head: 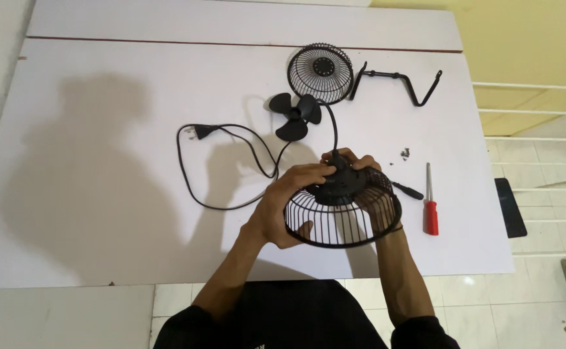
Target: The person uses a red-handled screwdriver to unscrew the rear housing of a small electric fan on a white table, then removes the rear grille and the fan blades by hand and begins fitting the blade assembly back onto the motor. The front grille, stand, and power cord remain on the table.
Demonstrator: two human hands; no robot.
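Note:
Both hands hold a black wire fan guard (341, 223) with the motor housing (342, 181) at its middle, just above the white table (102, 161). My left hand (284, 203) grips the guard's left rim, fingers reaching onto the motor. My right hand (372, 187) wraps the right side from behind the wires. A black power cord (195, 187) runs from the motor across the table to its plug (195, 132). The three-blade black fan blade (294, 116) lies beyond my hands.
A second round wire guard (320, 73) and a bent black metal bracket (399, 84) lie at the far side. A red-handled screwdriver (430, 210) and a few small screws (404, 154) sit at the right. A dark flat object (510, 207) lies off the table's right edge.

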